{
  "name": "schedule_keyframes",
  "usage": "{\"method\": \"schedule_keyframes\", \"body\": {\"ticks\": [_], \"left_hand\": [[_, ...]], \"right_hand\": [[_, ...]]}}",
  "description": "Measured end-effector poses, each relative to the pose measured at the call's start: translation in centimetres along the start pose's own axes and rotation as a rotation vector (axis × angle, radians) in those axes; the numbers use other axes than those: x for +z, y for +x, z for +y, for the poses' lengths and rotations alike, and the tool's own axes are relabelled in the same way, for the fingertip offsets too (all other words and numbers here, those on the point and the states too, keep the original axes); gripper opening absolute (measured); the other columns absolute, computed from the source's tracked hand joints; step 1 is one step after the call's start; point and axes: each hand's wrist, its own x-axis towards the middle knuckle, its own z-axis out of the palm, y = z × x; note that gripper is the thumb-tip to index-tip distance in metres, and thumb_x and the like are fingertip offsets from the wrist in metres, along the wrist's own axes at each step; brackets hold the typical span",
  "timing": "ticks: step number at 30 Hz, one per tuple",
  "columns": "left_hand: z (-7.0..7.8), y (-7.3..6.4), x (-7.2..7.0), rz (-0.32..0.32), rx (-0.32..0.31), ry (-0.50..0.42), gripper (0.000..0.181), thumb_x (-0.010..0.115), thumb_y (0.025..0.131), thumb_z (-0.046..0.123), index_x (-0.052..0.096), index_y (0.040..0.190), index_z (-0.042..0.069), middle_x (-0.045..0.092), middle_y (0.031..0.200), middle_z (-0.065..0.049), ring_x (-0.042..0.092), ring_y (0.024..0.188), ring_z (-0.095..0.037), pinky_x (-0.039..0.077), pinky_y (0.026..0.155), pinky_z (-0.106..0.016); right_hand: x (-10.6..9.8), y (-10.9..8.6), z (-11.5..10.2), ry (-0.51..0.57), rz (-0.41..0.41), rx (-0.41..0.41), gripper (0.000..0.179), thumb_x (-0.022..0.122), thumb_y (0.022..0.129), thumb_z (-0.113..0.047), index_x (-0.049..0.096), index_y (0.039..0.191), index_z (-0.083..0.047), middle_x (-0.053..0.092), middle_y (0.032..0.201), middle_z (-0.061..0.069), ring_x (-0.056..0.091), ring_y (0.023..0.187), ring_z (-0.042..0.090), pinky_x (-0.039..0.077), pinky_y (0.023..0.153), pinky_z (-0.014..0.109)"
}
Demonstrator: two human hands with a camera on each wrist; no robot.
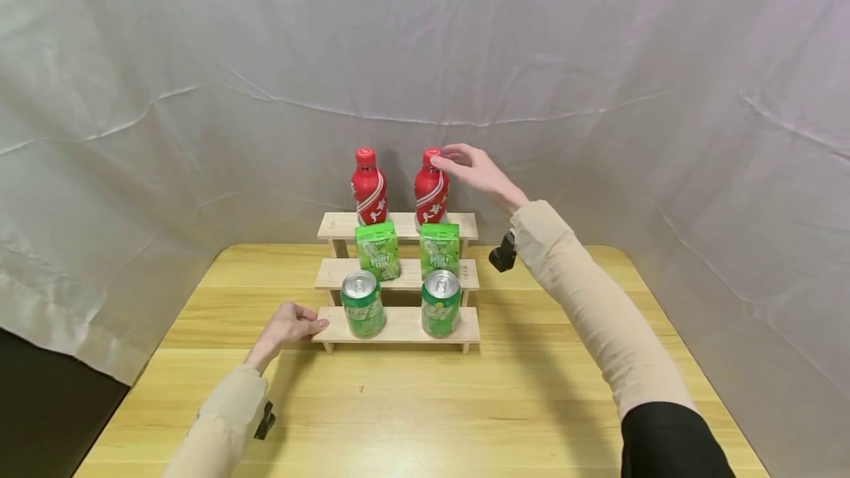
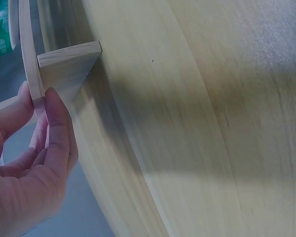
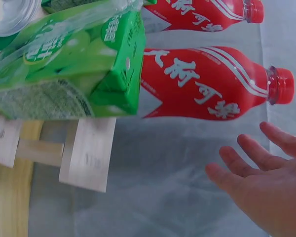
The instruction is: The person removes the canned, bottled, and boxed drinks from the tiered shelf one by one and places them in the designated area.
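Between thumb and fingers, my left hand (image 1: 290, 327) pinches the left end of the lowest board of a wooden three-step rack (image 1: 405, 324); the left wrist view shows the board's edge (image 2: 31, 64) between them. My right hand (image 1: 479, 170) is beside the cap of the right red cola bottle (image 1: 432, 194) on the top step. In the right wrist view its fingers (image 3: 256, 153) are spread, with a gap to the bottle (image 3: 202, 84). A second red bottle (image 1: 370, 190) stands left of it on the same step.
Two green drink cartons (image 1: 378, 251) (image 1: 440, 249) stand on the middle step. Two green cans (image 1: 363, 305) (image 1: 441, 305) are on the lowest step. The rack stands on a wood-grain table (image 1: 412, 419), with a grey cloth (image 1: 425, 43) behind and at both sides.
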Motion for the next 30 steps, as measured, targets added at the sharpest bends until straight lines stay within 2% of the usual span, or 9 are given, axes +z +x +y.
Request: {"method": "schedule_keyframes", "body": {"ticks": [6,13,23,30], "left_hand": [[0.0,-0.1,0.0,-0.004,-0.002,-0.006,0.044,0.072,0.093,0.014,0.057,0.118,-0.02,0.07,0.094,-0.021,0.067,0.076,-0.014,0.065,0.077,-0.033],[-0.2,0.0,0.2,0.004,-0.008,0.0,0.044,0.072,0.093,0.014,0.058,0.117,-0.019,0.071,0.095,-0.022,0.067,0.075,-0.013,0.065,0.078,-0.033],[-0.2,0.0,0.4,0.022,-0.025,0.01,0.043,0.073,0.092,0.015,0.059,0.117,-0.017,0.072,0.093,-0.02,0.067,0.073,-0.013,0.064,0.08,-0.035],[-0.2,-0.2,0.5,0.014,-0.017,0.003,0.044,0.071,0.093,0.015,0.058,0.118,-0.018,0.072,0.095,-0.021,0.067,0.074,-0.012,0.064,0.081,-0.036]], "right_hand": [[1.2,0.7,-0.3,0.029,-0.013,0.019,0.059,0.058,0.101,-0.037,0.044,0.148,-0.004,0.05,0.15,0.016,0.045,0.142,0.029,0.041,0.121,0.047],[2.5,1.0,-0.5,0.104,-0.01,0.006,0.044,0.059,0.102,-0.028,0.054,0.135,0.0,0.061,0.131,0.02,0.059,0.118,0.028,0.051,0.109,0.042],[2.4,0.8,-0.4,0.108,-0.001,0.028,0.043,0.062,0.101,-0.026,0.056,0.133,0.002,0.064,0.125,0.021,0.06,0.109,0.026,0.053,0.103,0.038],[2.4,0.8,-0.5,0.05,0.035,0.014,0.04,0.062,0.101,-0.023,0.058,0.131,0.003,0.065,0.123,0.022,0.062,0.107,0.026,0.053,0.099,0.036]]}}
